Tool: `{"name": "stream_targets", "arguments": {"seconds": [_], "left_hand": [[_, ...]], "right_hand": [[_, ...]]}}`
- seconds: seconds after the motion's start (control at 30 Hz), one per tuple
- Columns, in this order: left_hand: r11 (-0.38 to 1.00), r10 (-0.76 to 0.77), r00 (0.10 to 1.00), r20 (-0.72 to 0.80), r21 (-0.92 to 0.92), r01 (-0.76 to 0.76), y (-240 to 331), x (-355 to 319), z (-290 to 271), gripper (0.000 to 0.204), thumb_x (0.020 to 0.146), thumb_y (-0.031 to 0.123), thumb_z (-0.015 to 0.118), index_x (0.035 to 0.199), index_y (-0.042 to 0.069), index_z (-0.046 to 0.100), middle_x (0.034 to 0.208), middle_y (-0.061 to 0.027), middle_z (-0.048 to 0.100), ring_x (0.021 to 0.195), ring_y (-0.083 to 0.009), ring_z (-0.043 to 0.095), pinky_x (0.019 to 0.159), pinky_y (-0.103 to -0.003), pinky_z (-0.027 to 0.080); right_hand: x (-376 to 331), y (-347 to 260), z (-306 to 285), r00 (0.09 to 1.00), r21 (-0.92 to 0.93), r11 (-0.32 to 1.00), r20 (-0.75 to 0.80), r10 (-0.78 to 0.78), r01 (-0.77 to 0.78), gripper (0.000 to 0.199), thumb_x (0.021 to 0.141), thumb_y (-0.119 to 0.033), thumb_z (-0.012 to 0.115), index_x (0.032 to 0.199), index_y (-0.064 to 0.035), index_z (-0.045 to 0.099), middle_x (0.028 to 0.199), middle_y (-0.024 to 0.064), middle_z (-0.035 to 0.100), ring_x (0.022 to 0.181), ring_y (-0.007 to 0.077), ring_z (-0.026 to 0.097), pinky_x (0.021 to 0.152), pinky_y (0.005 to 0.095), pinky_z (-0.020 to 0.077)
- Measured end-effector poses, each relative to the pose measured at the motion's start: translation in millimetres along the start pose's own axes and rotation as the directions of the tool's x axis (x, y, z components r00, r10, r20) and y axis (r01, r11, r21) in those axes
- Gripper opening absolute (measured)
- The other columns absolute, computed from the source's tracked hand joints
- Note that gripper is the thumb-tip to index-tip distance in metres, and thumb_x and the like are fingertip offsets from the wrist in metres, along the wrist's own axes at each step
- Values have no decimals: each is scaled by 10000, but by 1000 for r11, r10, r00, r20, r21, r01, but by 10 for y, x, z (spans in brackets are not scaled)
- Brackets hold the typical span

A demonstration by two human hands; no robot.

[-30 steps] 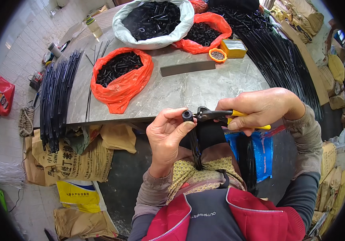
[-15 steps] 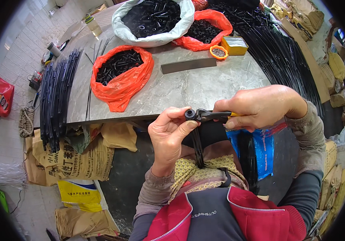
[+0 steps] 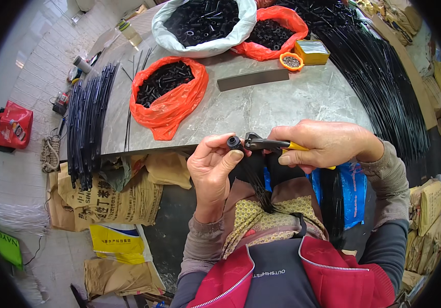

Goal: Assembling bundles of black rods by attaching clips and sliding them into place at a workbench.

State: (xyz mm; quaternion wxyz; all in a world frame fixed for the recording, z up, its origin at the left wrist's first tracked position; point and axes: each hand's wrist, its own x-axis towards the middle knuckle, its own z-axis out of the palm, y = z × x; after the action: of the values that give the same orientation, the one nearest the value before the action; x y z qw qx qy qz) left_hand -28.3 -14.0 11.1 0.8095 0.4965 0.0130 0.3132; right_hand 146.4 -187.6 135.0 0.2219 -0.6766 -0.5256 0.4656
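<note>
The left hand pinches a small black plastic tube cap; the right hand squeezes yellow-handled pliers against it.

1. Two hands of mine are up in front of me, just short of the near edge of the tabletop: my left hand and my right hand.
2. One small black sleeve sits in my left fingers.
3. One pair of yellow-handled pliers is in my right hand.
4. Two orange bags of black pieces lie on the tabletop, one near its left edge, the other at its far side.
5. One white bag of black pieces sits at the far side too.
6. One small orange dish, one yellow box and one grey flat bar are on it.
7. One red bag lies on the floor, left of the tabletop.
</note>
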Motion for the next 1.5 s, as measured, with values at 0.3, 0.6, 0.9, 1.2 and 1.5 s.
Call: {"name": "stream_targets", "arguments": {"seconds": [0.3,0.6,0.9,1.2,1.5], "left_hand": [[1000,8,1000,9,-20,-8,-3,-17,110,309,904,-111,758,1196,-69,665,1078,-140,709,956,-231,731,888,-354,620],[999,25,999,21,21,-25,17,7,74,327,886,-134,755,1195,-63,675,1107,-146,681,973,-247,718,884,-381,627],[997,-43,999,2,57,43,-117,125,-51,340,891,-120,752,1208,-41,656,1130,-139,691,979,-242,709,899,-405,612],[812,-574,794,200,268,519,-578,-85,26,582,880,-48,742,1422,-23,532,1106,-100,730,1007,-177,698,939,-338,554],[620,-742,669,48,431,656,-1320,-1063,-442,309,953,148,801,1189,-9,679,1075,-22,697,974,-111,645,872,-284,526]], "right_hand": [[-98,-23,-48,999,40,999,32,10,-11,263,1075,-189,592,1266,-16,542,675,86,643,603,183,667,577,356,521],[-59,-9,-80,997,-13,1000,78,11,-10,239,1091,-184,567,1251,-10,525,726,90,638,643,207,673,605,379,526],[98,292,-133,993,149,988,101,-54,39,268,1099,-259,580,1206,-15,539,717,58,632,636,152,645,600,344,523],[414,2271,-452,296,-245,943,-939,-174,-225,504,1025,-319,642,1391,11,539,1163,223,647,977,352,697,818,450,571],[423,2869,-906,-20,-12,800,-999,-30,-599,590,961,-368,721,1390,-16,522,1184,212,612,1023,437,683,825,521,583]]}}
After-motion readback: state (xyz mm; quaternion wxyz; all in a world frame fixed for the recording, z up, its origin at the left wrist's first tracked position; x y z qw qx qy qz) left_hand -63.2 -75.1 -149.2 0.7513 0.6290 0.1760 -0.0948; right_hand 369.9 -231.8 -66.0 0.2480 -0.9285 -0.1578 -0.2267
